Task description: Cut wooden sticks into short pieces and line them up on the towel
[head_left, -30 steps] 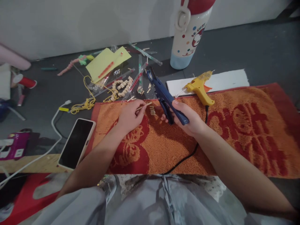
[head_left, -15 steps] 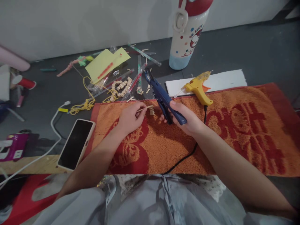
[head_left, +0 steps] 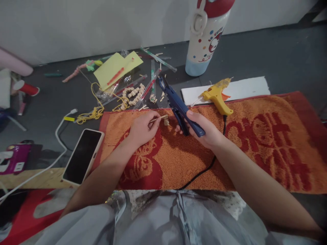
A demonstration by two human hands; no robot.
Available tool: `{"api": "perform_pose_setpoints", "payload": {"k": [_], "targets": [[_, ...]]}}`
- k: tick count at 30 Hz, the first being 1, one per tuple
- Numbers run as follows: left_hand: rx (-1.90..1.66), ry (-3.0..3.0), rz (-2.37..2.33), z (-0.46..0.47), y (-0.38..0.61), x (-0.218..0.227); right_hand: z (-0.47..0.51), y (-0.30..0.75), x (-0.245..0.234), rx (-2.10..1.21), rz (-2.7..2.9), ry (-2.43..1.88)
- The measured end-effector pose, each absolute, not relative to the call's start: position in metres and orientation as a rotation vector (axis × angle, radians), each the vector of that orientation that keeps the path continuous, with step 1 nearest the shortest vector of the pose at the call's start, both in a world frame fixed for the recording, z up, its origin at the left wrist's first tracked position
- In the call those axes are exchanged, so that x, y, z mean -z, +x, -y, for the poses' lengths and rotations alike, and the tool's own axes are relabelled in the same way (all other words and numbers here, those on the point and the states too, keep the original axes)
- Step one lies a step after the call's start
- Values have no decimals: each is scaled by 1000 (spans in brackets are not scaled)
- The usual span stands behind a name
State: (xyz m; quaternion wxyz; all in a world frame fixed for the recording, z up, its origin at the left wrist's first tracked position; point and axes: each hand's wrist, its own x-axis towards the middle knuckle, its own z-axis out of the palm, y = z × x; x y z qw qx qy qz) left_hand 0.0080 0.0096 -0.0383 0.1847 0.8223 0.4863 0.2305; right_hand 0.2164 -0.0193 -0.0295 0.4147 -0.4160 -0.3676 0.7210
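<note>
A: Fingers [head_left: 152,124] of left hand [head_left: 141,131] pinch a thin stick [head_left: 158,118]; right hand [head_left: 207,133] closed round blue cutter [head_left: 171,96].
B: Cutting step, I'd say. Stick tip sits between both hands' fingers; needs lining up in the blades.

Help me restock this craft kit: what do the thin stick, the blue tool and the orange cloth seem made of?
The thin stick in the left hand looks like bare wood or bamboo: pale tan, matte. The blue tool in the right hand seems plastic-bodied: even colour, slight sheen; metal parts cannot be made out. The orange cloth looks like terry towelling: fuzzy pile.
</note>
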Motion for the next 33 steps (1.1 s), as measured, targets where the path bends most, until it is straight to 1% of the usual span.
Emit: {"api": "perform_pose_setpoints", "payload": {"k": [4, 10, 15, 33], "targets": [[-609, 2402, -1426, -14, 7, 38, 20, 217, 29, -1792, 924, -1032], [-514, 2684, -1341, -27, 4, 42, 19, 218, 27, -1786, 934, -1031], [-550, 2640, -1367, -31, 6, 46, 19, 218, 27, -1794, 938, -1020], [-489, 2564, -1373, -32, 11, 45, 20, 217, 28, -1794, 904, -1021]]}}
